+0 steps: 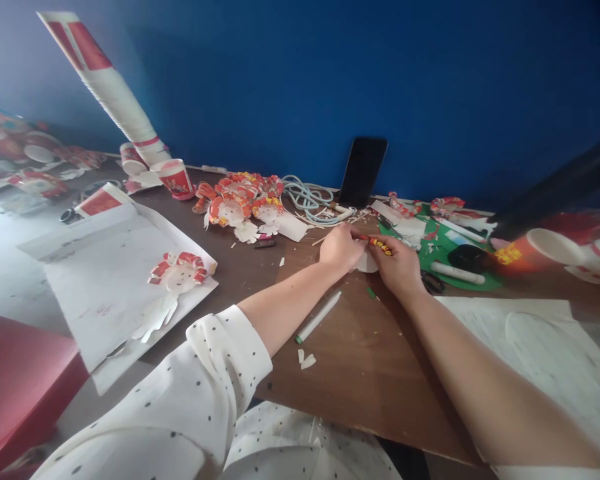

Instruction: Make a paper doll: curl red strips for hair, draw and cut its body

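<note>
My left hand [341, 248] and my right hand [399, 265] meet over the brown table, fingers closed around a small paper cutout [368, 261]. A white round part of it shows below the fingers, and red and yellow paper [381, 247] shows at the right fingers. My fingers hide much of the rest. Nearer to me lies a white marker with a green end [319, 319], beside a few white paper scraps [307, 361]. Left of my hands is a pile of red and white paper cutouts [240, 200], some with drawn faces.
A dark phone [363, 172] leans on the blue wall, with a pale blue cable [305, 200] beside it. On the right are a green sheet [445, 247], a glue stick [457, 273] and an orange paper cup [535, 250]. White paper [95, 287] holds another cutout [179, 272]. A tall cup stack [115, 100] leans left.
</note>
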Available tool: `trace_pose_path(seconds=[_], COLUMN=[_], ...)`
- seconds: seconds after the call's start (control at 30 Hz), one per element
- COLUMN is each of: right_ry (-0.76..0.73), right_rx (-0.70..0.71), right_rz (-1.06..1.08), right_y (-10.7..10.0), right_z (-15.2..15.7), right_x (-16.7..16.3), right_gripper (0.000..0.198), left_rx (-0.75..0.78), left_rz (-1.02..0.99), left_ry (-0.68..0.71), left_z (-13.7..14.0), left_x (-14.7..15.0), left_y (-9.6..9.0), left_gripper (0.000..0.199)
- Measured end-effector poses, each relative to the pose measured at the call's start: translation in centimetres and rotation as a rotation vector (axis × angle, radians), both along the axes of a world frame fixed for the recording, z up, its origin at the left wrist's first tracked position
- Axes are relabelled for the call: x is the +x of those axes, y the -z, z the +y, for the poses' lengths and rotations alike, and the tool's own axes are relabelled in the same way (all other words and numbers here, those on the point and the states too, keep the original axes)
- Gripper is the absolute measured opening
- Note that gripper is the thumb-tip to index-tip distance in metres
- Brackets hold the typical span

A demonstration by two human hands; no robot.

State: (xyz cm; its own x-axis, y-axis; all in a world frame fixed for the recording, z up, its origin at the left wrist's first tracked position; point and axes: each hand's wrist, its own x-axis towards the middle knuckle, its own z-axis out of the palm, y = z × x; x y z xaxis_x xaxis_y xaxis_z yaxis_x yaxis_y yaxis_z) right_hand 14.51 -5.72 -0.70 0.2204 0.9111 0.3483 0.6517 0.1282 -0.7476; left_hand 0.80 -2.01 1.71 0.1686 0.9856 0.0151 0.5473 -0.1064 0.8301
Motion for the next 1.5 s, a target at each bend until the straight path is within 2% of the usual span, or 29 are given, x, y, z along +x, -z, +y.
trace_pose_path(seconds=[0.27, 0.37, 0.5, 0.6, 0.77, 0.87, 1.07, 1.3, 1.5], right_ry=[0.002, -0.008, -0.023, -0.026, -0.010, 0.006, -0.004, -0.129, -0.106], right_rx=[-0.044, -0.058, -0.062, -0.064, -0.084, -0.105, -0.148, -0.143, -0.129], right_rz=[0.024, 0.047, 0.077, 0.109, 0.168, 0.220, 0.305, 0.229, 0.148], right_y=[0.1, 0.1, 0.0, 0.0, -0.1, -0.1, -0.1, -0.5, -0.6], right_z=[0.1, 0.0, 0.0, -0.1, -0.1, 0.0, 0.0, -0.2, -0.2], right_x=[0.3, 0.4, 0.4, 0.4, 0.5, 0.6, 0.7, 0.9, 0.7], right_gripper=[0.032, 0.034, 0.034, 0.033, 0.032, 0.032, 0.031, 0.037, 0.037], left_rx=[0.046, 0.087, 0.244, 0.380, 0.487, 0.498, 0.499, 0.453, 0.425], left_rz=[0.040, -0.005, -0.073, -0.019, 0.042, 0.080, 0.116, 0.131, 0.155], left_ry=[0.021, 0.011, 0.055, 0.092, 0.175, 0.225, 0.236, 0.219, 0.212], left_z=[-0.2, -0.2, 0.0, 0.2, 0.4, 0.5, 0.4, 0.5, 0.4], left_x=[-0.3, -0.2, -0.1, -0.1, -0.4, -0.4, -0.3, -0.6, -0.7], left_y=[-0.2, -0.1, 0.4, 0.7, 0.8, 0.8, 1.1, 0.8, 0.6], left_gripper=[0.018, 0.015, 0.011, 0.004, 0.008, 0.012, 0.019, 0.020, 0.021])
